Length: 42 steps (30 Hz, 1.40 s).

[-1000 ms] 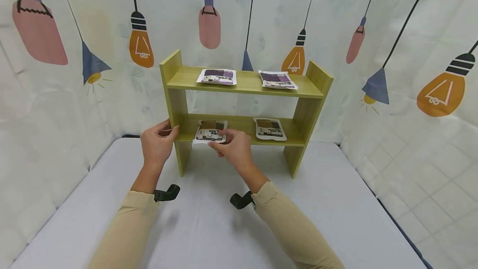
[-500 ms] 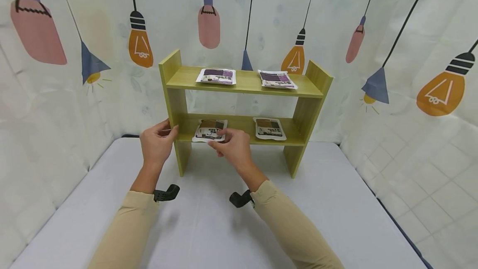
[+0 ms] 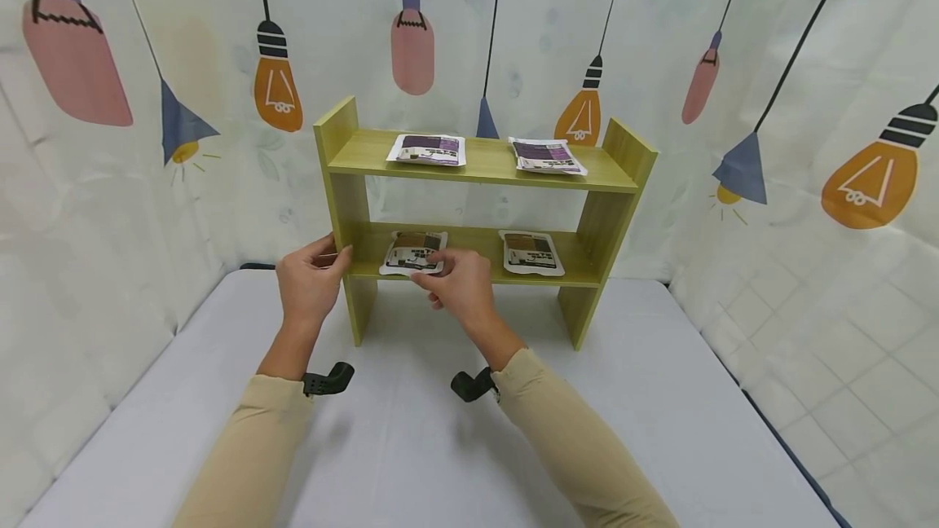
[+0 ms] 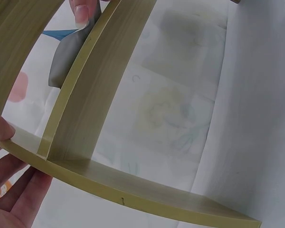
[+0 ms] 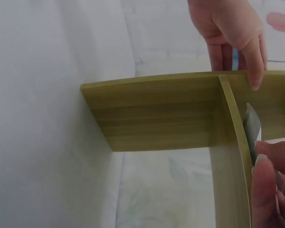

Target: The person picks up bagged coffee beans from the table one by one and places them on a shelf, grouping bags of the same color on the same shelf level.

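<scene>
My left hand (image 3: 308, 288) grips the left side panel of a light wooden two-tier shelf (image 3: 345, 206), thumb in front and fingers behind the panel. On the lower tier's left half lies a white-edged pouch (image 3: 412, 249) with a brown and dark label. My right hand (image 3: 465, 288) pinches this pouch at its near right corner. In the right wrist view, the pouch's grey underside (image 5: 251, 128) shows just above the board, with thumb and fingers at its near edge. The left wrist view shows the pouch (image 4: 69, 59) sticking up at a slant from the board.
Another brown-labelled pouch (image 3: 531, 253) lies on the lower tier's right half. Two purple-labelled pouches, one left (image 3: 427, 150) and one right (image 3: 547, 156), lie on the top tier. The shelf stands on a white-covered table (image 3: 411, 430), with lamp-printed cloth (image 3: 484, 23) behind.
The pouch under my right hand has slid slightly back onto the lower tier, and the right hand has moved a little with it. My left hand has stayed on the side panel.
</scene>
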Tool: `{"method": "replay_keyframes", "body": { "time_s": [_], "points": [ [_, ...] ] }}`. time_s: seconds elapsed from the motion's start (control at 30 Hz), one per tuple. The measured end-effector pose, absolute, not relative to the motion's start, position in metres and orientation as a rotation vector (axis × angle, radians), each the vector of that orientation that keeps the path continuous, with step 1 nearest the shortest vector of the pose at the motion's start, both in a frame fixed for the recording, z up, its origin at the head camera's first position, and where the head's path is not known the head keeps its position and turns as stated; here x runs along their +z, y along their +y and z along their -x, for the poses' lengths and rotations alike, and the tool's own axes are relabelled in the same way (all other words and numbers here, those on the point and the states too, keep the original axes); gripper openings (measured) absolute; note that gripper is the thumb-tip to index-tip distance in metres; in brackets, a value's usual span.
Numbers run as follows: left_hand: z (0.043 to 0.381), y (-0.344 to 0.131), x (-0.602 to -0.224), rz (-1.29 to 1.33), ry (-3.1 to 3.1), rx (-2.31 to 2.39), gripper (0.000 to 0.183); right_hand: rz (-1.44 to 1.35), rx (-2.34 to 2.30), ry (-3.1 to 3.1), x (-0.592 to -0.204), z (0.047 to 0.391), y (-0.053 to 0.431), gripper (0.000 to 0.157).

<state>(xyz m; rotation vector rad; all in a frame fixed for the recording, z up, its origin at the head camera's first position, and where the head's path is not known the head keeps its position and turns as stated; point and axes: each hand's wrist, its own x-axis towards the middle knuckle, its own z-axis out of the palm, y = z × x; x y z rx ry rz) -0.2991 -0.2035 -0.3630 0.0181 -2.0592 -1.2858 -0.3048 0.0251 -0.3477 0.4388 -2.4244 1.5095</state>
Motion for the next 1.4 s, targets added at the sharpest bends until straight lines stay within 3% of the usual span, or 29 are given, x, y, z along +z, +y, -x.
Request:
{"method": "replay_keyframes", "body": {
  "time_s": [1.4],
  "points": [
    [0.2987, -0.2029, -0.3647, -0.030, -2.080, -1.258, 0.039, -0.439, 1.431, -2.446, -0.3440, 0.3050, 0.0226, 0.027]
  ]
}}
